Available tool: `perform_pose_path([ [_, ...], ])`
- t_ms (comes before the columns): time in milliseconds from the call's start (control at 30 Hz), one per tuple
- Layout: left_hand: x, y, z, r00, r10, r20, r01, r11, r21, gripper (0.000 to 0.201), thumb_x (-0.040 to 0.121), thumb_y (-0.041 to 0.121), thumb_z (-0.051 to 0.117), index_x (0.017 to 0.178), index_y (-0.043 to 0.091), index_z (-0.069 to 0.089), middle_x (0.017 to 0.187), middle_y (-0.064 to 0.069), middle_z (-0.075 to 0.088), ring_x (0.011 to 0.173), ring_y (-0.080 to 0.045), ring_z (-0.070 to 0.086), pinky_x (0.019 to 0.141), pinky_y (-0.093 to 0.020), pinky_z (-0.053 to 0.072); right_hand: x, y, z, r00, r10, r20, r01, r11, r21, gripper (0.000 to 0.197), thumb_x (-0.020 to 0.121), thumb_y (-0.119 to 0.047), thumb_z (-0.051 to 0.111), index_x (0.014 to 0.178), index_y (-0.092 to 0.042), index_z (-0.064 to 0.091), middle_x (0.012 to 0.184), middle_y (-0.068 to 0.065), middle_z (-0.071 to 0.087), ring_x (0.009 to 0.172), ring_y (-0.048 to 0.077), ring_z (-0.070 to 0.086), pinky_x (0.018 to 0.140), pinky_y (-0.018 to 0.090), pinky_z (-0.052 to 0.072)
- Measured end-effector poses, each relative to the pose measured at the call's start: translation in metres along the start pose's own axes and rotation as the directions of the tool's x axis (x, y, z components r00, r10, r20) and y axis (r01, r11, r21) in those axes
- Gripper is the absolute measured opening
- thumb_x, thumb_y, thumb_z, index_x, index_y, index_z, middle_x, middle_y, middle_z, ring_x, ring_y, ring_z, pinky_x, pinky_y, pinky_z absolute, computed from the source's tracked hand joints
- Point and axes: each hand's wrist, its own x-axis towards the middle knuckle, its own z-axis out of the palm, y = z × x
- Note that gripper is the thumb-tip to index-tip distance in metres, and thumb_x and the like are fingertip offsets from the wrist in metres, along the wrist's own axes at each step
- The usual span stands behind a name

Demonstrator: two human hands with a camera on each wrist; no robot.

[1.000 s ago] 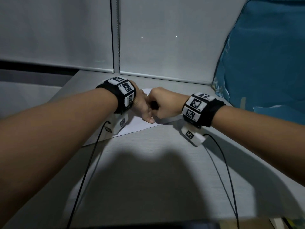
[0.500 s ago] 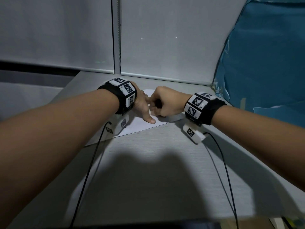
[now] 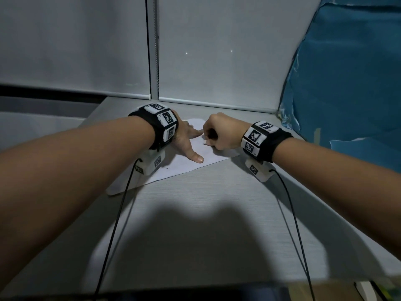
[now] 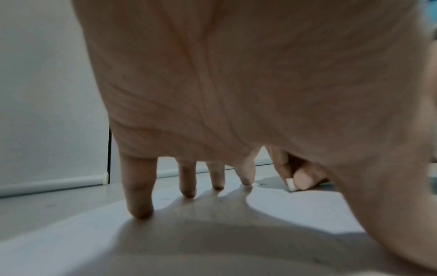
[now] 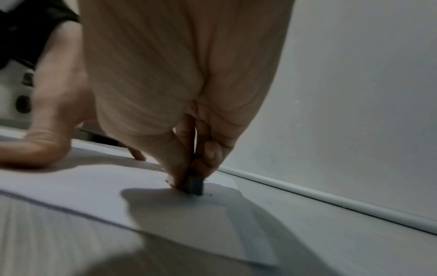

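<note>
A white sheet of paper (image 3: pixel 184 168) lies on the grey table (image 3: pixel 206 213) near its back edge. My left hand (image 3: pixel 185 139) rests on the paper with straight, spread fingers (image 4: pixel 139 196) whose tips press down on it. Just to its right, my right hand (image 3: pixel 219 133) is curled and pinches a small block like an eraser (image 5: pixel 195 184) between thumb and fingers. The block's lower end touches the paper (image 5: pixel 94 186). In the left wrist view the same block (image 4: pixel 289 184) looks white beside the right thumb. A few dark specks lie on the paper near it.
Grey roller blinds (image 3: pixel 217 61) close off the back, their bottom rail (image 5: pixel 331 199) just behind the paper. A blue sheet (image 3: pixel 347 83) covers the right side. Black cables (image 3: pixel 117 213) run from both wrist cameras toward the table's near edge.
The hands, pressed together a second ago, have parted. My left hand has uncurled and spread flat on the paper. My right hand has shifted slightly right, still pinching the block.
</note>
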Motion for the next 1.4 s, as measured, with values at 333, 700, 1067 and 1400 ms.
perform_pose_path([
  [333,-0.023,-0.028,-0.008,0.990,0.144,-0.004,-0.144,0.985,-0.096,0.121,0.059,0.057,0.091,0.157,0.045,0.021,0.162,0.013,0.024,0.149,-0.013,0.024,0.119,-0.035,0.021,0.005,0.014,-0.006,0.998,0.054,-0.042,-0.053,0.998,0.028,0.010,0.088,-0.019,0.079,0.083,-0.012,0.075,0.085,-0.004,0.075,0.085,0.020,0.072,0.071,0.029,0.056],
  [700,-0.007,-0.023,-0.005,0.994,0.100,0.039,-0.097,0.994,-0.056,0.125,0.057,0.063,0.089,0.156,0.048,0.014,0.161,0.010,0.022,0.149,-0.020,0.025,0.115,-0.044,0.031,-0.011,-0.012,0.000,0.994,-0.081,0.076,0.076,0.995,0.061,0.016,0.088,-0.018,0.077,0.075,-0.022,0.068,0.079,-0.007,0.073,0.076,0.010,0.067,0.069,0.018,0.049],
  [1067,-0.006,-0.033,0.004,0.979,0.205,-0.006,-0.203,0.962,-0.182,0.106,0.067,0.049,0.090,0.153,0.037,0.029,0.160,0.016,0.025,0.142,-0.012,0.033,0.111,-0.032,0.029,0.005,0.029,-0.014,0.988,0.154,-0.023,-0.155,0.987,-0.044,0.011,0.088,-0.021,0.078,0.083,-0.012,0.076,0.077,-0.002,0.071,0.083,0.025,0.070,0.069,0.028,0.048],
  [1400,-0.036,-0.053,-0.006,0.987,0.131,-0.087,-0.147,0.968,-0.205,0.071,0.080,0.061,0.075,0.143,0.036,0.052,0.140,0.013,0.054,0.116,-0.011,0.055,0.095,-0.029,0.038,-0.019,0.040,-0.015,0.988,0.114,0.099,-0.103,0.988,-0.114,0.014,0.092,-0.031,0.078,0.090,-0.017,0.074,0.082,-0.012,0.063,0.087,0.019,0.062,0.079,0.029,0.048],
])
